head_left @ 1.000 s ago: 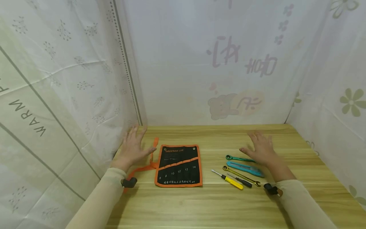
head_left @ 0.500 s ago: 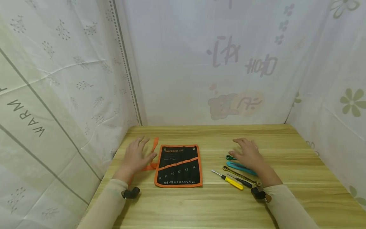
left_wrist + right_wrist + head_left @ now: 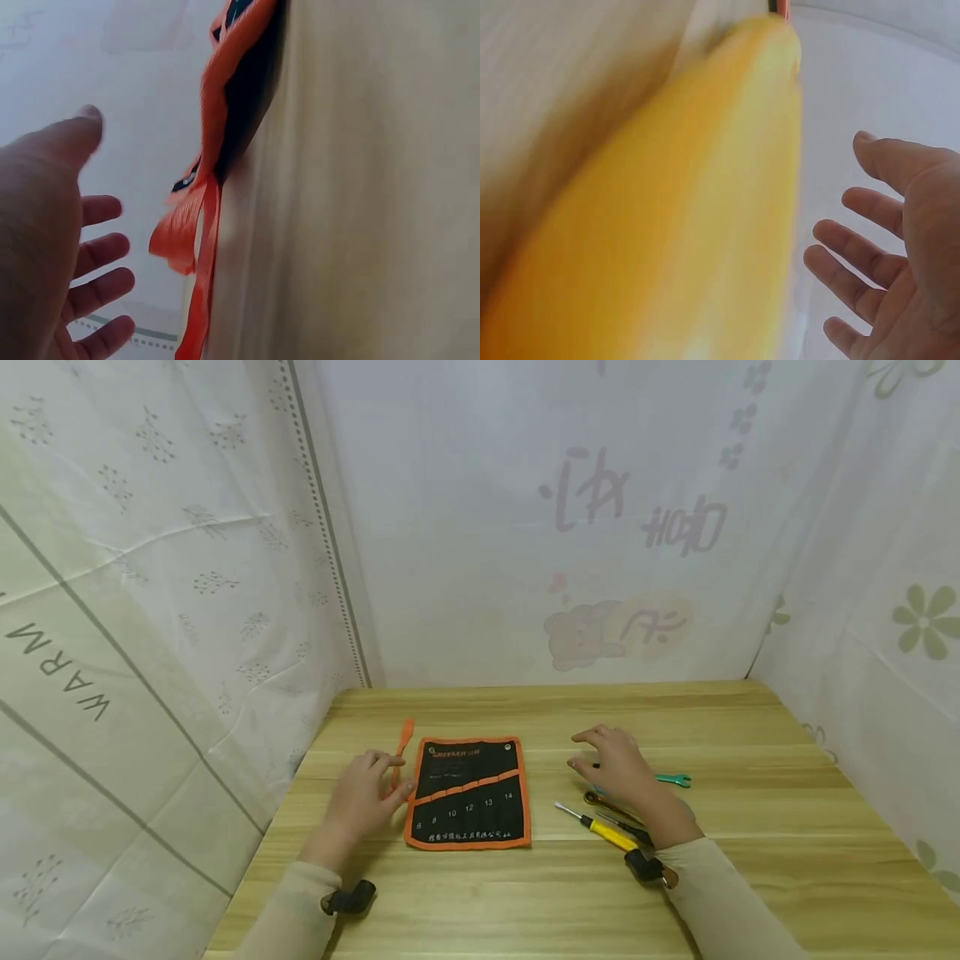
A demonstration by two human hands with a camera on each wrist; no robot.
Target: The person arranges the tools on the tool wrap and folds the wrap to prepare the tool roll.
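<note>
A flat black tool pouch [image 3: 468,814] with orange trim and printed size numbers lies on the wooden table. Beside its left edge hovers my left hand [image 3: 365,797], fingers spread and loosely bent, over the pouch's orange strap [image 3: 405,739]. My right hand [image 3: 618,768] is held above the tools with relaxed fingers, holding nothing. Under and around it lie a yellow-handled screwdriver [image 3: 611,835], a small black screwdriver [image 3: 633,830], a gold wrench [image 3: 600,803] and a green wrench [image 3: 675,780], partly covered by the hand. In the right wrist view, the yellow screwdriver handle [image 3: 697,195] looms close.
The wooden table [image 3: 480,902] reaches back to a white printed curtain [image 3: 450,568]. More curtains hang on the left [image 3: 187,593] and right sides. Black wrist cameras [image 3: 352,899] are strapped to both sleeves.
Both hands have come inward and toward the person. The right hand has moved left across the tools, uncovering the green wrench's far end and hiding the blue utility knife. The pouch stays put.
</note>
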